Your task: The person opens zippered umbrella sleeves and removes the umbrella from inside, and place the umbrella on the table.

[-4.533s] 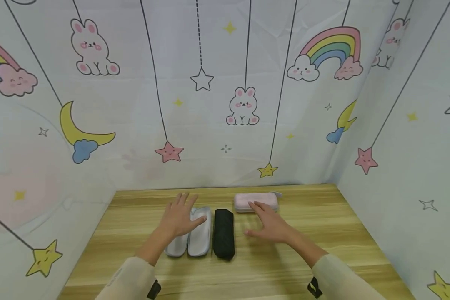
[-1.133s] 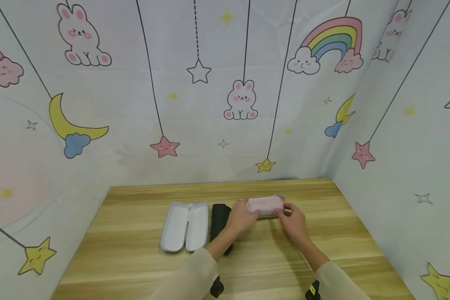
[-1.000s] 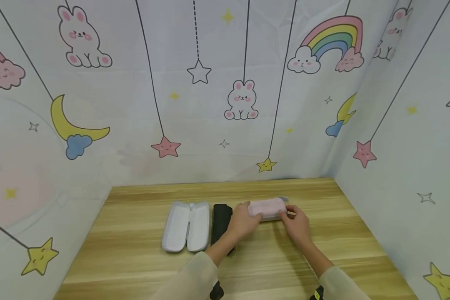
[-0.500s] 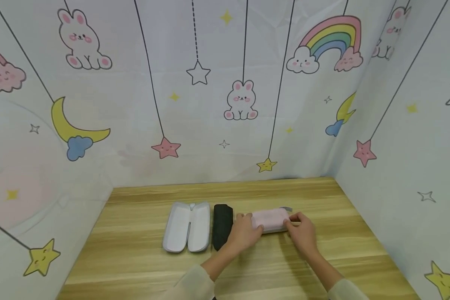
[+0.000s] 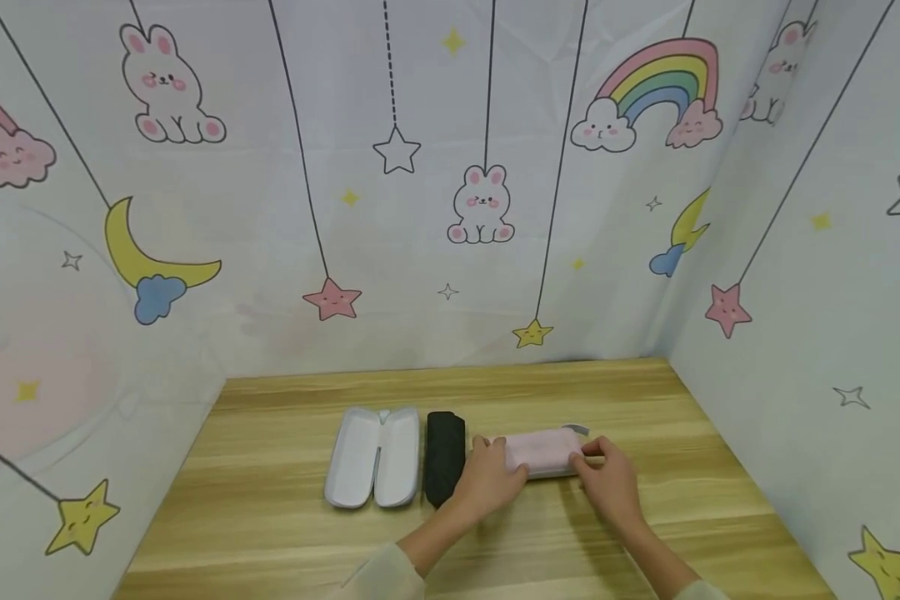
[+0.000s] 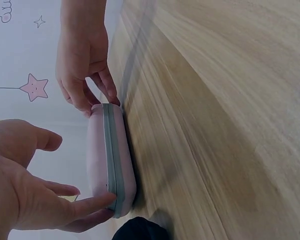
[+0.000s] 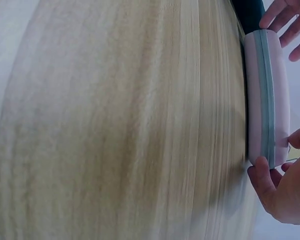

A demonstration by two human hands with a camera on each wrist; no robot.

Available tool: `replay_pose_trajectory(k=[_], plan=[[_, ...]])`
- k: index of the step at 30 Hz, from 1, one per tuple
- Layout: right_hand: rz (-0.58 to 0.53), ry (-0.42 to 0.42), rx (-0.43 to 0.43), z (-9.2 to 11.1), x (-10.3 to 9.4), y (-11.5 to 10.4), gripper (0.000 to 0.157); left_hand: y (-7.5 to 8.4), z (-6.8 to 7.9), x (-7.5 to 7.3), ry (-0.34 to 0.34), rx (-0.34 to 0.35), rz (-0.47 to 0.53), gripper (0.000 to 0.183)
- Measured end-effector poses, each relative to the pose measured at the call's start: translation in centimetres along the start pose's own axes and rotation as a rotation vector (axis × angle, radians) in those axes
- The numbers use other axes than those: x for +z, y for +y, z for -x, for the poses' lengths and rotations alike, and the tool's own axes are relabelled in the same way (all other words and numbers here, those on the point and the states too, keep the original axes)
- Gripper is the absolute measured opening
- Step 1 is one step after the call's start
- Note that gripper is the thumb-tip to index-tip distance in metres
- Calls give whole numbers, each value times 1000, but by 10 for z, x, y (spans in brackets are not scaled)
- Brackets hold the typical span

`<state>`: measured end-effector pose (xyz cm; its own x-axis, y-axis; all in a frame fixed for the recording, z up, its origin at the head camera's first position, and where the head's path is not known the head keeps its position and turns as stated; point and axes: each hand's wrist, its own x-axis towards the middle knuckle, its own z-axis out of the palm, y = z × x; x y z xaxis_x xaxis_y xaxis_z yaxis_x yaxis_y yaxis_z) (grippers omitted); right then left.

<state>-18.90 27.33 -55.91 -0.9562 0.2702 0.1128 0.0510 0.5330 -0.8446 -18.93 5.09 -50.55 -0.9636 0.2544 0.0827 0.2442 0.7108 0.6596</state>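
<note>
A closed pink zip case (image 5: 543, 451) with a grey zipper band and a grey tab at its far right corner lies lengthwise on the table. At its left end is my left hand (image 5: 492, 479), whose fairly straight digits touch the case corner by the zipper band; the other fingers stand off in the left wrist view. My right hand (image 5: 610, 483) pinches the right end with bent fingers and thumb. In the right wrist view, its fingertips (image 7: 262, 167) press the bottom corner. Just left of my left hand lies a folded black umbrella (image 5: 445, 450), partly behind the wrist.
An opened white hard case (image 5: 352, 467), two hollow halves side by side, lies left of the umbrella. The wood-grain table (image 5: 285, 550) meets a white printed curtain wall (image 5: 412, 333) at the back and sides.
Both hands first hovered apart, then came to the pink case's two ends. The case has slid toward me and slightly right, level with the umbrella; umbrella and white case stay put.
</note>
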Motion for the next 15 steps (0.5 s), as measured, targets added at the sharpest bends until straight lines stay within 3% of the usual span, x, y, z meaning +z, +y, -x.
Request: replay_pose_trajectory(k=[8,15], plan=[[129,8,-82,-3,-1,-1,19,-9,-1,-3,-2,-5,4,57],[117,-56,-100,-19,-6,0,24,-13,-5,-6,28,72,40,60]])
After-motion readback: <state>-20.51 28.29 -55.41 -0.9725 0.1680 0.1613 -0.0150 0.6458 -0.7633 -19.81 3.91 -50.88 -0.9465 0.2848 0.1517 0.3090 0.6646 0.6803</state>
